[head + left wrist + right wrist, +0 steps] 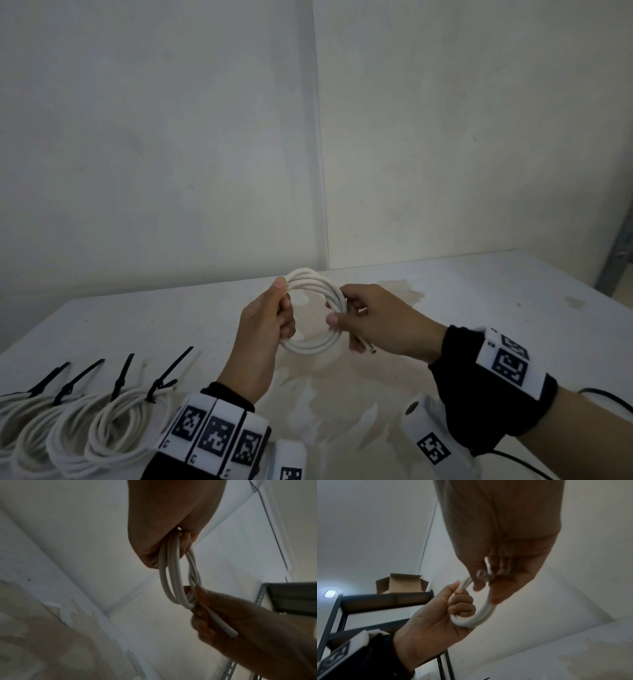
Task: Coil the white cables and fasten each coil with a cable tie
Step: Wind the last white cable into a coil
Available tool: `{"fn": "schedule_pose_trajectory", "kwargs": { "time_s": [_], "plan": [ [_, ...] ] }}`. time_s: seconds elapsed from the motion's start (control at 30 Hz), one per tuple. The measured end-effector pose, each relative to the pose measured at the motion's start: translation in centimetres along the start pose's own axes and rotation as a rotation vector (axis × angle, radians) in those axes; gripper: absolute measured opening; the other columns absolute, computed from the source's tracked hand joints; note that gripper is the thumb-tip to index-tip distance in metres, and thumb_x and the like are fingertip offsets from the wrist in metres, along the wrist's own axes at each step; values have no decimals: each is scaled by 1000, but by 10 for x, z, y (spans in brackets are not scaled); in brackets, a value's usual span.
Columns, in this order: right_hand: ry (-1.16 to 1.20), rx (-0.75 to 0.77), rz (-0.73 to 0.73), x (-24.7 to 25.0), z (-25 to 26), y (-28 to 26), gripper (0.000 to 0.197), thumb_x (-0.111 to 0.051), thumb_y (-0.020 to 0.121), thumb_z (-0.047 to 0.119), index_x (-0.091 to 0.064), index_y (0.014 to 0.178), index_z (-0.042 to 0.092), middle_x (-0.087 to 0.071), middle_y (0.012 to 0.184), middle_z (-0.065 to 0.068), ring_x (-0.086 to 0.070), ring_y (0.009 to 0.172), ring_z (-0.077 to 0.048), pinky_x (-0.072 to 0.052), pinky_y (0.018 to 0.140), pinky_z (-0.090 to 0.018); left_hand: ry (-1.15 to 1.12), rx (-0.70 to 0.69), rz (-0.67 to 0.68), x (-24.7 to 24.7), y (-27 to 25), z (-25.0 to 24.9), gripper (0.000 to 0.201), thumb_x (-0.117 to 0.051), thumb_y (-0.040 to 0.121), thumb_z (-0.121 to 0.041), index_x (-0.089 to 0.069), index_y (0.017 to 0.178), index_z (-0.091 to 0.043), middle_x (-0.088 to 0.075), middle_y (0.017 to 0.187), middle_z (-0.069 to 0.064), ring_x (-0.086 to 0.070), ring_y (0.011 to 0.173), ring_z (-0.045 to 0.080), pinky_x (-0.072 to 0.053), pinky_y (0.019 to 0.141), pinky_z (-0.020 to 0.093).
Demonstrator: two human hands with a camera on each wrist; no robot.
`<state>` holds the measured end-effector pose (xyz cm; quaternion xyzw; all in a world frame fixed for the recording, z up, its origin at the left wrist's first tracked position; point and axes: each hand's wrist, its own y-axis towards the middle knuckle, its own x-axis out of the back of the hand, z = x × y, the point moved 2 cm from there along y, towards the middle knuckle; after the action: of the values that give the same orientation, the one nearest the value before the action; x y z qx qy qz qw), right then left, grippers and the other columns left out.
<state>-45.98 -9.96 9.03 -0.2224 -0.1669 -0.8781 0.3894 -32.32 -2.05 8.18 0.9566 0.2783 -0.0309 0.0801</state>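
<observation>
A white cable coil (317, 284) of several loops hangs in the air above the table, held between both hands. My left hand (270, 318) grips its left side, thumb on top and fingers curled through the ring (173, 566). My right hand (363, 315) grips the right side (481, 613), and the cable's loose cut end (369, 348) sticks out below its fingers (228, 631). No cable tie is on this coil.
Several coiled white cables (113, 428) bound with black cable ties (161, 380) lie in a row at the table's near left. The white table (479, 301) has stained patches. Walls stand close behind. A dark metal shelf (385, 600) carries an open cardboard box (402, 584).
</observation>
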Motion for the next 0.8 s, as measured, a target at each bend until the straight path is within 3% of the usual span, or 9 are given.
{"fn": "schedule_pose_trajectory", "kwargs": {
  "time_s": [0.1,0.27,0.33,0.4,0.47,0.57,0.63,0.7,0.8],
  "plan": [
    [-51,68,-146,0,-5,4,8,-51,94,26,-53,92,19,-51,96,-3,-54,86,-14,-42,71,-13,153,-61,13,-2,1,4,40,-34,98,-33,-44,65,-14,-38,55,-4,-35,54,11,-30,60,28],
    [40,85,-146,0,-7,6,11,-42,97,25,-48,88,25,-63,73,3,-54,64,-1,-40,62,-13,403,-183,104,5,4,13,42,-25,97,-36,-50,73,-13,-45,66,-1,-42,53,-2,-38,57,8],
    [62,69,-130,3,-6,6,11,-40,98,25,-49,92,22,-62,68,3,-56,67,-8,-41,65,-19,407,-105,171,9,4,17,43,-26,97,-37,-56,77,-13,-54,70,1,-51,60,-1,-46,68,14],
    [41,34,-83,4,-4,4,12,-38,99,26,-47,90,24,-59,67,2,-59,72,-15,-43,69,-27,338,6,228,12,5,17,42,-26,100,-31,-61,86,-12,-62,75,4,-60,75,12,-49,85,29],
    [-13,-4,-13,4,-2,2,15,-37,99,27,-43,86,23,-56,68,0,-61,71,-14,-44,68,-27,253,105,272,12,4,11,42,-25,100,-26,-63,89,-9,-66,78,7,-63,85,22,-50,88,32],
    [-145,-4,114,1,5,-1,19,-37,99,27,-44,96,10,-51,72,2,-59,67,-9,-45,62,-22,211,189,342,8,4,-1,60,-23,97,-44,-65,81,-5,-67,71,11,-65,73,21,-51,77,31],
    [-207,19,163,-3,8,-1,18,-38,99,26,-44,100,9,-48,74,6,-57,65,-8,-50,67,-29,252,208,353,0,1,-3,63,-27,93,-53,-62,71,-5,-60,56,6,-59,55,18,-52,69,33],
    [-186,31,169,-4,10,-1,17,-39,98,26,-46,101,11,-48,76,6,-56,65,-7,-52,75,-35,236,176,289,-8,-4,-1,53,-37,92,-50,-54,66,-7,-43,44,-4,-42,41,12,-46,57,30],
    [-114,63,128,0,10,-3,20,-42,96,31,-48,106,14,-52,80,7,-55,72,-5,-47,69,-21,109,136,136,-11,-7,2,47,-43,93,-43,-49,63,-8,-32,40,-8,-30,36,8,-36,46,24]
  ]
}}
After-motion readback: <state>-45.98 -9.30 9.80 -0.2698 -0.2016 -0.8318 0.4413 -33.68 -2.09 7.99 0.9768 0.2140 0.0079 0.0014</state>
